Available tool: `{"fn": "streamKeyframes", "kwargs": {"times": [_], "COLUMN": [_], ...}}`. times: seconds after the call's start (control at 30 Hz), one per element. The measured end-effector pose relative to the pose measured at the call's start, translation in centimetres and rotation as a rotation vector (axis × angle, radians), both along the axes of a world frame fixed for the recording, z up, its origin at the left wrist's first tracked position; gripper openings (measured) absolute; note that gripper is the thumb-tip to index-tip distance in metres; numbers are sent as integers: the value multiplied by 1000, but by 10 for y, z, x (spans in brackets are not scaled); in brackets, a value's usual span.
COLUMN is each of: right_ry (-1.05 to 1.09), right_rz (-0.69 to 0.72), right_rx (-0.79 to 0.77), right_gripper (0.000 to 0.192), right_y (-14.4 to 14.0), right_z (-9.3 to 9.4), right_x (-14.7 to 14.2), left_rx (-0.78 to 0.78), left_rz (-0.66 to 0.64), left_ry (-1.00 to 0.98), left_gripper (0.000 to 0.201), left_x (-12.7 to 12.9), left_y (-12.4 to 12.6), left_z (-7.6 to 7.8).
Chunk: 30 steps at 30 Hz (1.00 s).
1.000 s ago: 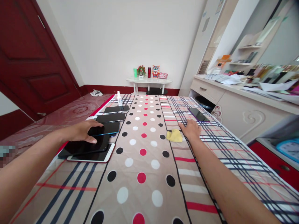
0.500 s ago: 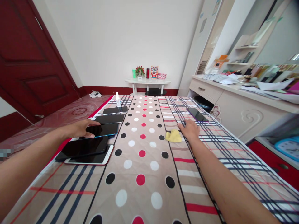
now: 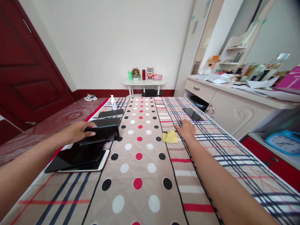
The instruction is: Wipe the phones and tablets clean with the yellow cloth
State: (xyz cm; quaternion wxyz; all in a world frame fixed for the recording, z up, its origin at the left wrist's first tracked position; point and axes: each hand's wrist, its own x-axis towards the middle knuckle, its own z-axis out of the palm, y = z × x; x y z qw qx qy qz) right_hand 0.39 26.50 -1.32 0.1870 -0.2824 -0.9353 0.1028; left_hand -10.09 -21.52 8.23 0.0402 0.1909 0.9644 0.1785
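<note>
My left hand (image 3: 82,130) is closed on the left end of a dark smartphone (image 3: 105,133), which is tilted up off the cloth. Just nearer me, a black phone (image 3: 77,154) overlaps a white-framed one (image 3: 104,160). Beyond the held phone lie two more dark phones, a nearer one (image 3: 109,122) and a farther one (image 3: 111,113). My right hand (image 3: 186,128) rests on the cloth with its fingers apart and holds nothing. To its left is a crumpled yellow cloth (image 3: 170,137); a dark phone with a purple edge (image 3: 193,114) lies just beyond it.
A white spray bottle (image 3: 113,102) stands at the far left of the patterned bed cover (image 3: 138,156). A small white table (image 3: 144,82) with ornaments stands by the wall. On the right are a cluttered dresser (image 3: 234,103) and a blue clock (image 3: 283,142).
My left hand has closed on the dark phone and lifted it from the row, tilting it up. My right hand stays by the yellow cloth. The view has shifted slightly to the right.
</note>
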Motion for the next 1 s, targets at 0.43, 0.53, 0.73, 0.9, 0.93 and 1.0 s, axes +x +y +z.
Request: {"fn": "streamKeyframes", "kwargs": {"times": [0.43,0.53,0.73,0.9,0.93,1.0], "right_ry": [-7,12,80,-9,-86,-240], "right_rz": [35,50,106,260,330,468], "right_rx": [-50,-60,-85,-322,-376,-423], "right_gripper": [43,42,31,34,38,46], "right_y": [4,5,2,-3,-5,-14], "right_z": [2,3,8,31,38,50], "right_x": [1,3,5,10,12,18], "left_rx": [1084,1105,589,214,145,55], "left_rz": [203,158,-195,-369,-387,-367], "left_ry": [-760,-790,-567,-120,-62,32], "left_gripper": [33,28,39,81,90,101], "left_x": [86,98,92,98,103,115], "left_y": [178,193,169,161,163,170], "left_z": [-52,-55,-55,-54,-53,-54]}}
